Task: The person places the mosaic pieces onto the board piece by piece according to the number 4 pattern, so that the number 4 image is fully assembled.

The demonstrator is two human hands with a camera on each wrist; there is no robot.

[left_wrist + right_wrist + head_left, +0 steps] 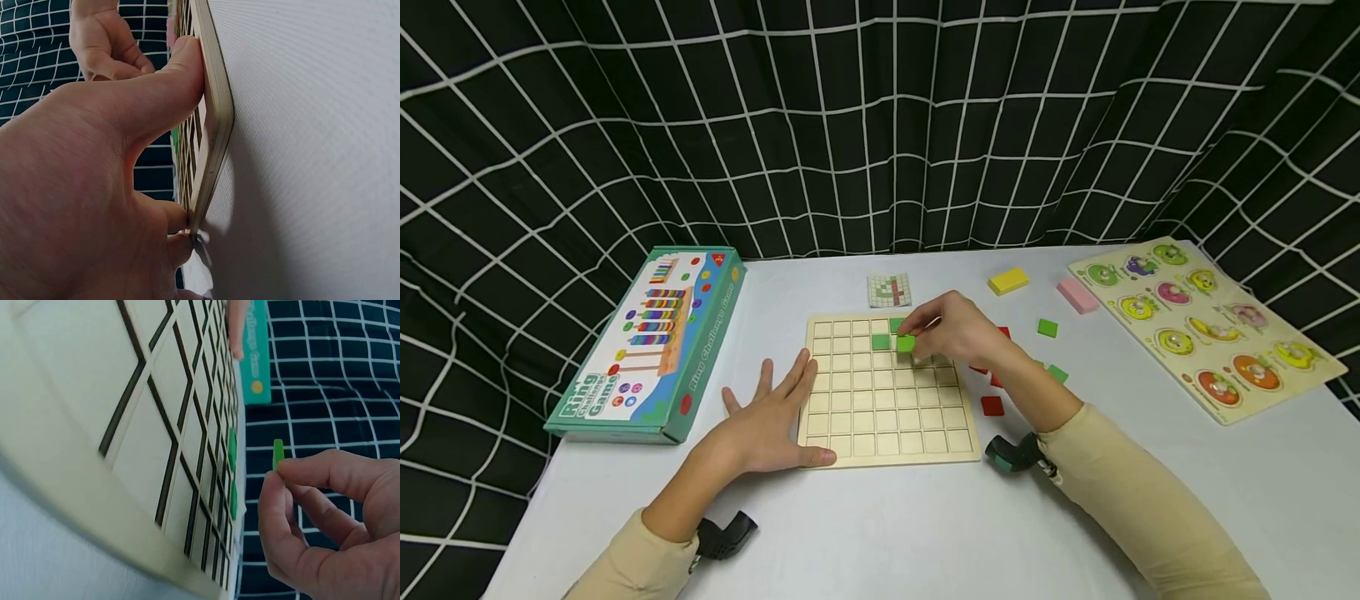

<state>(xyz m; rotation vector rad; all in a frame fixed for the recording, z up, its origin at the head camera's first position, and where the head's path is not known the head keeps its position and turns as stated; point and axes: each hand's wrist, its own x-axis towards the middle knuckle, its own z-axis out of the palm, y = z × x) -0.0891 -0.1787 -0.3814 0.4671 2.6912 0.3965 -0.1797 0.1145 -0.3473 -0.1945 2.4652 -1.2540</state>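
A pale wooden grid board [876,400] lies flat on the white table. Two green tiles sit in its upper cells; one is the darker green tile [880,342], and the other is partly behind the right fingers. My right hand [951,329] pinches a bright green square tile [278,454] between thumb and forefinger, held above the board's surface. Along the board's left edge my left hand [767,425] rests with fingers spread. Its thumb [184,69] presses on the near left corner of the board.
Right of the board lie several red tiles [992,406] and green tiles [1047,327]. Behind it are a small pattern card [889,291], a yellow block [1008,281] and a pink block [1077,296]. A game box [655,350] stands left, a fruit puzzle board [1206,325] right.
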